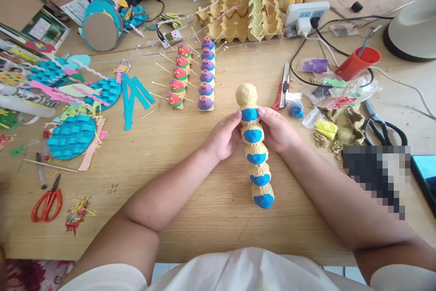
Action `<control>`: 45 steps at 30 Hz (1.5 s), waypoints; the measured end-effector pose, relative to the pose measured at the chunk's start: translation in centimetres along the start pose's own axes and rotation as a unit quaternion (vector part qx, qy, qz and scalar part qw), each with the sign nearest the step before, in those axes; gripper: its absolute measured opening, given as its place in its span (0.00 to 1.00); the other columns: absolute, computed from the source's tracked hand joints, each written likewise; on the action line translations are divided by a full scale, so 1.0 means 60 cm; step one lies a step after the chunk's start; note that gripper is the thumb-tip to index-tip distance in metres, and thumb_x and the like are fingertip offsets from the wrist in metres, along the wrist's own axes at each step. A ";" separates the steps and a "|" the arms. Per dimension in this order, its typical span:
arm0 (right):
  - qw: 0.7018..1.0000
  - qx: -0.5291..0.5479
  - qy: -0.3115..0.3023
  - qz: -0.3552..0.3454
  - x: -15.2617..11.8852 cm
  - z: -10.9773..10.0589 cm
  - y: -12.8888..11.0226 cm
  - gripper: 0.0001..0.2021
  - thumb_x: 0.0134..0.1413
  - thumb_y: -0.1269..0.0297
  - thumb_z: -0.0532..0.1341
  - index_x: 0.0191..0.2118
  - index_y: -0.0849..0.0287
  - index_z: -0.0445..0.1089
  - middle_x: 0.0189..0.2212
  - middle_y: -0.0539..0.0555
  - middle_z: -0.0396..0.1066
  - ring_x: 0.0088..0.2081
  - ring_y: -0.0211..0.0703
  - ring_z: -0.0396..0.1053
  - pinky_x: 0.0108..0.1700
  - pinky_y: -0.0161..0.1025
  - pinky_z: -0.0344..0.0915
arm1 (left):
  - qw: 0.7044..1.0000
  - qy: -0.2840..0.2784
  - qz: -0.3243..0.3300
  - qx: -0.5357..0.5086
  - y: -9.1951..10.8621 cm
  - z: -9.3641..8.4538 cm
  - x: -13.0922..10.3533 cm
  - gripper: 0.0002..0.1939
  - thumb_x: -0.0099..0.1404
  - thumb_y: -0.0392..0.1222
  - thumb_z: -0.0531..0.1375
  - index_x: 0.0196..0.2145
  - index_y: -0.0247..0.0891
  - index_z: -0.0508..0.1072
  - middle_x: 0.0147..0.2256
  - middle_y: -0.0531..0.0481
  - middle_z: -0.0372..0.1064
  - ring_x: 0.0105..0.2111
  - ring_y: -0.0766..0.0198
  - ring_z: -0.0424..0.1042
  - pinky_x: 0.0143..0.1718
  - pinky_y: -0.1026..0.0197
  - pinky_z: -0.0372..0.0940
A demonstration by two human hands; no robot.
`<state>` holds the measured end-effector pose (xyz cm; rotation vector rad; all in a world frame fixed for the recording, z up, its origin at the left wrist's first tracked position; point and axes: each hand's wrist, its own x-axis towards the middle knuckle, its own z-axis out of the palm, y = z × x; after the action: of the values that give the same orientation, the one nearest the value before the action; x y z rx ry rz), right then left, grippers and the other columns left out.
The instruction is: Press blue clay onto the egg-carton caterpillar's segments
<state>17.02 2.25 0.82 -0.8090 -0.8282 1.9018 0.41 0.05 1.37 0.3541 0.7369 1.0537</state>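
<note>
Head view of a wooden table [211, 218] strewn with craft materials. At centre lies an egg-carton caterpillar [255, 145], a row of cardboard cups running away from the person, each cup but the farthest capped with a patch of blue clay. The left hand [223, 136] and right hand [277, 130] flank its far end; the fingers of both are curled inward, with thumb and fingertips pinching the uppermost blue patch [250, 114] from either side, so each hand is closed lightly on the caterpillar rather than spread. Beyond the hands stand two finished caterpillars: a red-and-green one [177, 77] and, just beside it on the right, a purple-and-blue one [206, 75], both stuck with thin pins. Behind these sits a stack of egg cartons [252, 14]. To the right lie a utility knife [284, 86], bags of coloured clay [323, 125], a tipped red cup [357, 63], black-handled scissors [383, 127] and a power strip [306, 13]. To the left lie woven blue paper shapes [71, 136] and, near the table edge, red-handled scissors [47, 202].
</note>
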 end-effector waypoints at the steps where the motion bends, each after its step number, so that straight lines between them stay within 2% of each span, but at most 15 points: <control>1: 1.000 -0.001 -0.003 0.000 0.000 0.001 0.000 0.27 0.46 0.37 0.85 0.34 0.54 0.80 0.29 0.51 0.80 0.34 0.46 0.78 0.40 0.43 0.79 | 1.000 -0.002 0.002 0.003 0.000 0.001 -0.001 0.14 0.75 0.50 0.74 0.36 0.38 0.83 0.32 0.52 0.82 0.29 0.66 0.78 0.36 0.63 0.71; 4: 1.000 -0.010 -0.013 -0.002 -0.001 0.003 -0.003 0.27 0.50 0.35 0.82 0.34 0.53 0.78 0.30 0.51 0.79 0.35 0.48 0.78 0.39 0.44 0.78 | 1.000 0.006 0.002 0.011 0.002 0.002 -0.001 0.14 0.75 0.51 0.74 0.36 0.39 0.84 0.33 0.51 0.83 0.31 0.64 0.79 0.37 0.61 0.72; 10: 1.000 -0.010 -0.022 0.011 -0.004 0.002 -0.010 0.27 0.38 0.46 0.90 0.34 0.55 0.79 0.28 0.46 0.77 0.28 0.38 0.72 0.34 0.37 0.74 | 1.000 0.021 0.006 -0.007 0.003 0.002 0.000 0.15 0.78 0.50 0.72 0.35 0.39 0.83 0.31 0.53 0.81 0.29 0.67 0.78 0.35 0.63 0.70; 23: 0.997 -0.067 0.016 -0.032 -0.003 0.011 -0.010 0.29 0.34 0.43 0.91 0.29 0.56 0.79 0.27 0.48 0.79 0.28 0.37 0.71 0.33 0.37 0.72 | 0.999 0.034 0.021 0.002 0.000 0.003 -0.002 0.17 0.74 0.55 0.74 0.37 0.39 0.82 0.30 0.54 0.81 0.27 0.67 0.77 0.33 0.63 0.70; 27: 0.993 -0.107 0.028 -0.052 -0.003 0.007 -0.009 0.28 0.34 0.41 0.90 0.28 0.55 0.80 0.27 0.48 0.79 0.28 0.38 0.70 0.33 0.38 0.71 | 0.999 0.038 0.020 0.012 0.002 0.003 -0.004 0.17 0.73 0.55 0.76 0.36 0.38 0.82 0.29 0.54 0.80 0.26 0.68 0.76 0.31 0.64 0.68; 33: 0.988 -0.135 0.046 -0.068 -0.002 0.000 -0.004 0.28 0.35 0.40 0.90 0.28 0.55 0.81 0.28 0.49 0.79 0.28 0.39 0.70 0.33 0.39 0.71 | 0.999 0.037 0.008 -0.005 -0.002 -0.005 -0.001 0.20 0.72 0.60 0.75 0.40 0.40 0.83 0.29 0.55 0.80 0.27 0.67 0.77 0.32 0.63 0.70; 40: 0.994 -0.088 0.027 -0.052 -0.004 0.011 -0.009 0.30 0.36 0.38 0.89 0.28 0.55 0.79 0.25 0.47 0.74 0.27 0.37 0.67 0.31 0.37 0.68 | 0.999 0.033 0.018 -0.006 0.001 0.002 0.000 0.18 0.76 0.57 0.73 0.38 0.39 0.82 0.30 0.54 0.81 0.28 0.66 0.79 0.35 0.63 0.71; 45: 0.991 -0.116 0.031 -0.067 -0.004 0.010 -0.006 0.29 0.38 0.37 0.88 0.29 0.54 0.79 0.26 0.48 0.75 0.28 0.38 0.67 0.32 0.38 0.69 | 0.999 0.043 0.020 -0.011 0.002 0.002 0.002 0.18 0.76 0.58 0.72 0.40 0.39 0.83 0.31 0.54 0.82 0.29 0.66 0.79 0.35 0.62 0.71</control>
<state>16.80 2.02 1.50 -0.9230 -1.0515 1.6752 0.46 0.24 1.46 0.3074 0.7984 1.1187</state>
